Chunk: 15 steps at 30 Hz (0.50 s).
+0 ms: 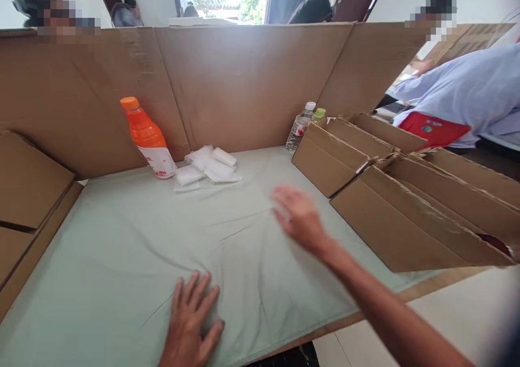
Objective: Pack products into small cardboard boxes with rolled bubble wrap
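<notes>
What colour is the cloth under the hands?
Pale green, seen in the head view: the cloth covers the table.

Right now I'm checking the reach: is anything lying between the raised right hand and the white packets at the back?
Nothing visible does. Between the right hand and the white packets lies only bare green cloth. The orange bottle stands left of the packets, the cardboard boxes off to the right.

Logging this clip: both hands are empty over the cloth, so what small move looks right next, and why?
Probably carry the right hand on toward the white packets beside the orange bottle. It hangs blurred above the cloth with fingers spread and nothing in its grip, while the left hand lies flat on the cloth. The packets are the nearest loose things ahead.
</notes>
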Each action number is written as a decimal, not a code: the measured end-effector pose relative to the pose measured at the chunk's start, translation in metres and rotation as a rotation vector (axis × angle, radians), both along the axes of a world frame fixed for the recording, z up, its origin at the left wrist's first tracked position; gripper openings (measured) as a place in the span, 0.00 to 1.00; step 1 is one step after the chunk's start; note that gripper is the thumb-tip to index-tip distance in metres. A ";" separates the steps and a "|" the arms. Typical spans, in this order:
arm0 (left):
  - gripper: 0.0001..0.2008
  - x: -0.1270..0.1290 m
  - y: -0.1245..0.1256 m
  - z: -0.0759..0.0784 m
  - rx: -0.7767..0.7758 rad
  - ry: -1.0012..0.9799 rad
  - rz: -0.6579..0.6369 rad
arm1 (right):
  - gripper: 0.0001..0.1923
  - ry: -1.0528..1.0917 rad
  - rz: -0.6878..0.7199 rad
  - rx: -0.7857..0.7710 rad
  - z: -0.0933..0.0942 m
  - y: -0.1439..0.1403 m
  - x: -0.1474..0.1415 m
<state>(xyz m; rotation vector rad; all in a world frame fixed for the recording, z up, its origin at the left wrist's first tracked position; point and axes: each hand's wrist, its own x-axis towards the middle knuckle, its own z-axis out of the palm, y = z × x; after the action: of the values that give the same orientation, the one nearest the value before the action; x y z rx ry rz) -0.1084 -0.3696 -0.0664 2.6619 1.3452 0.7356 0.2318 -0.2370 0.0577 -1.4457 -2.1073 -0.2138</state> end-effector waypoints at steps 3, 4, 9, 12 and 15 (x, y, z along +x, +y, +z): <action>0.24 0.034 0.000 0.004 -0.089 -0.065 -0.243 | 0.22 -0.127 -0.349 0.151 0.056 0.061 0.086; 0.22 0.039 0.001 0.004 -0.128 -0.100 -0.286 | 0.24 -0.155 -0.433 0.164 0.070 0.079 0.111; 0.23 0.037 0.005 0.007 -0.343 -0.313 -0.273 | 0.20 -0.084 -0.626 -0.175 0.084 0.141 0.183; 0.21 0.027 0.006 0.023 -0.437 -0.421 -0.192 | 0.24 -0.062 -0.527 -0.239 0.076 0.150 0.189; 0.17 0.016 0.005 0.041 -0.489 -0.508 -0.045 | 0.20 -0.085 -0.425 -0.235 0.070 0.137 0.167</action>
<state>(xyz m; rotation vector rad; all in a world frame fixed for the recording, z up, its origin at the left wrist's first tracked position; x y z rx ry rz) -0.0928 -0.3641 -0.0250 1.9501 1.1377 0.8647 0.3985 -0.1003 0.1278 -2.0521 -1.9151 -0.1949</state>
